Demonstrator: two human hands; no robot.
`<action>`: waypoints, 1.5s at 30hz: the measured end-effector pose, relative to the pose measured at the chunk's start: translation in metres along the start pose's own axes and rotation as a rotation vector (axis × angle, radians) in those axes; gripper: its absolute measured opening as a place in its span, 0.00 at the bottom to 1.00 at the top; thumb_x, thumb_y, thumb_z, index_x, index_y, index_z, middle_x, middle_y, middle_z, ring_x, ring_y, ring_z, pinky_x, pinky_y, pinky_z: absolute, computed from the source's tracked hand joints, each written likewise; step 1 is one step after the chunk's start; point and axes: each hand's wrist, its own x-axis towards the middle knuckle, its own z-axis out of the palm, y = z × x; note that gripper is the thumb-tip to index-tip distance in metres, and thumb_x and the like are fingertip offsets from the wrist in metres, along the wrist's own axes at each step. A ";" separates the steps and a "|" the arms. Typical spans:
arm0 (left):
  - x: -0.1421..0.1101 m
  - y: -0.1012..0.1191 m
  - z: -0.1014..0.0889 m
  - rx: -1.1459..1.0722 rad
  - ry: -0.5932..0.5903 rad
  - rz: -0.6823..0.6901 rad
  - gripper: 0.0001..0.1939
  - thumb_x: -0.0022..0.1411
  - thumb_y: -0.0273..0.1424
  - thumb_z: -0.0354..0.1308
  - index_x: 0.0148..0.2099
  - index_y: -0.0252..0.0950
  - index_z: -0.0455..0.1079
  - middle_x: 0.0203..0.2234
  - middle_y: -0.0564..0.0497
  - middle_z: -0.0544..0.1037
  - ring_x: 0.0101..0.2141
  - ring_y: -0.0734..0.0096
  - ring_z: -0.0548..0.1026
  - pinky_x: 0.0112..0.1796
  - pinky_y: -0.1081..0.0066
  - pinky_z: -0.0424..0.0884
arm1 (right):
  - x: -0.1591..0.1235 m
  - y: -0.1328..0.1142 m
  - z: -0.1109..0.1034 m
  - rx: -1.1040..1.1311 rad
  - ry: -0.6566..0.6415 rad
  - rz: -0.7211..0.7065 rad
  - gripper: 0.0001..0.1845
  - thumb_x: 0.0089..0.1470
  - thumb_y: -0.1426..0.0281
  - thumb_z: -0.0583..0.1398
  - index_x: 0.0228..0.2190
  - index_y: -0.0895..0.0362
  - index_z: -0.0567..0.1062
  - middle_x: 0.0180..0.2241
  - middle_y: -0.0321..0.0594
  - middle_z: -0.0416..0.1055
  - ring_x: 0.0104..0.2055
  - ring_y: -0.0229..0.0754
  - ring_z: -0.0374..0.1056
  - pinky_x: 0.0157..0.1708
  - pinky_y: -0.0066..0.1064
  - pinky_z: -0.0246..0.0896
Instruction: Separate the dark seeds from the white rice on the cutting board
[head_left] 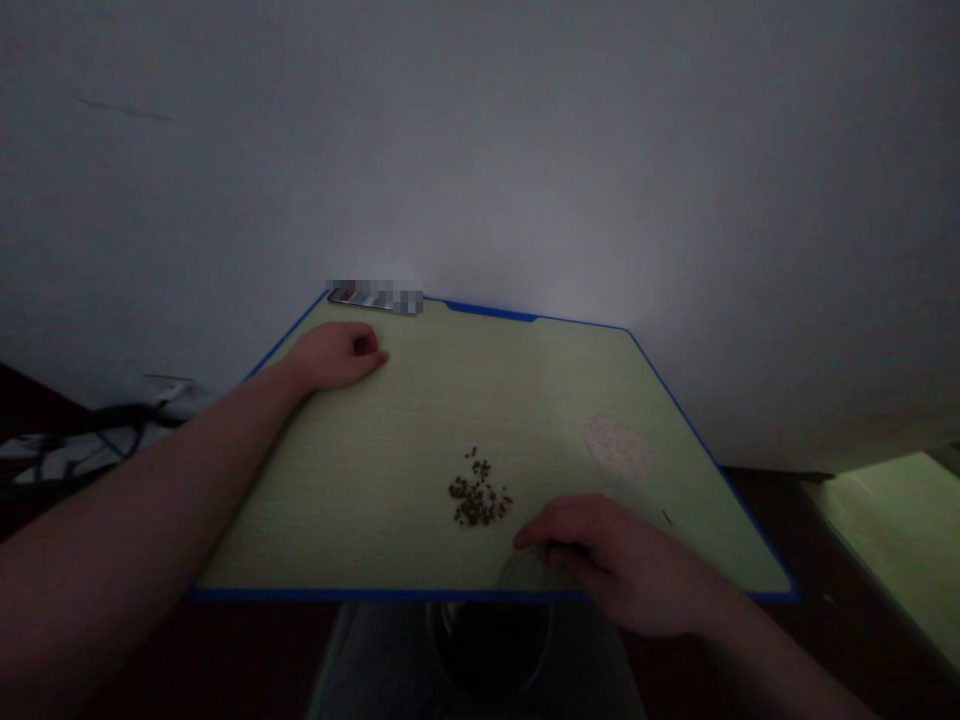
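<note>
A pale green table [420,400] with a blue edge stands against a white wall. My left hand [337,355] rests on its far left part, fingers curled into a loose fist with nothing showing in them. My right hand [607,565] is at the near edge, fingers closed on the rim of a clear glass bowl [487,625] held just below the table edge. A small heap of dark green beans [478,495] lies left of that hand. A patch of white rice grains [616,448] lies farther right.
A flat dark object [375,297] lies at the table's far edge by the wall. Dark cables [82,430] lie on the left. Another pale green surface [900,540] shows at the right. The scene is dim.
</note>
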 end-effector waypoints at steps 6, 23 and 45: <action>-0.001 0.002 -0.001 0.003 0.006 0.013 0.20 0.58 0.48 0.51 0.34 0.35 0.69 0.27 0.49 0.74 0.28 0.69 0.67 0.30 0.69 0.58 | -0.022 0.003 0.010 -0.004 0.070 0.027 0.21 0.58 0.81 0.53 0.47 0.52 0.77 0.40 0.39 0.78 0.42 0.40 0.74 0.42 0.33 0.68; 0.002 0.001 0.000 0.035 -0.007 -0.032 0.22 0.55 0.49 0.49 0.36 0.36 0.71 0.30 0.47 0.77 0.31 0.62 0.73 0.30 0.67 0.60 | -0.029 0.005 0.000 -0.197 0.406 -0.061 0.16 0.62 0.76 0.53 0.47 0.54 0.76 0.41 0.40 0.80 0.41 0.40 0.76 0.41 0.31 0.72; 0.001 0.001 -0.001 0.033 -0.020 -0.041 0.22 0.55 0.51 0.48 0.36 0.38 0.70 0.30 0.47 0.78 0.32 0.62 0.73 0.30 0.67 0.60 | 0.009 0.019 -0.015 -0.175 0.213 0.078 0.19 0.57 0.78 0.53 0.46 0.56 0.77 0.41 0.44 0.79 0.41 0.45 0.75 0.41 0.37 0.69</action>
